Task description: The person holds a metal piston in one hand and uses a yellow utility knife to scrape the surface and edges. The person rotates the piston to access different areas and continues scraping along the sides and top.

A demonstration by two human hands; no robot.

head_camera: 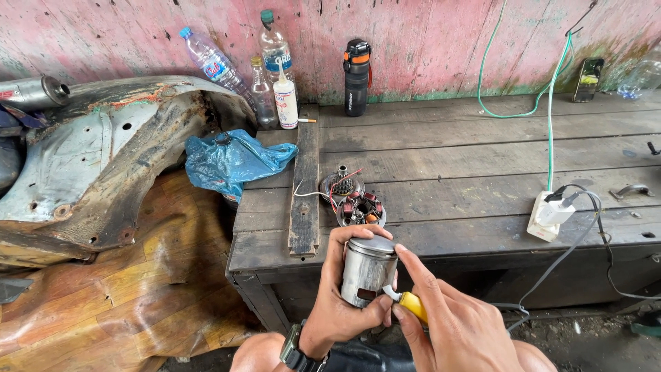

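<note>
1. Head view: rough grey planks form a bench [482,151] set against a peeling pink wall [427,41].
2. Low in the middle, the left hand [344,303] is clenched around a metal piston [368,270], thumb on one side, fingers curled over the top edge near the crown. A watch [295,351] sits on that wrist.
3. Just to the piston's right, the right hand [454,324] grips a yellow-handled tool [412,305]; its metal tip touches the piston's lower skirt beside the side hole.
4. Piston and both hands hang in front of the bench's near edge, above the person's knees.
5. On the bench just behind the piston lie a stator [361,209] with copper coils and a gear [341,182], with red and white wires.
6. A loose plank [305,186] lies to the left of them, a blue bag [231,162] further left.
7. Bottles [272,69] and a black flask [357,76] stand at the wall.
8. At right, a white power strip [547,217] holds a charger; a green cable [551,103] rises from it.
9. A rusty metal panel [103,165] fills the left side.
</note>
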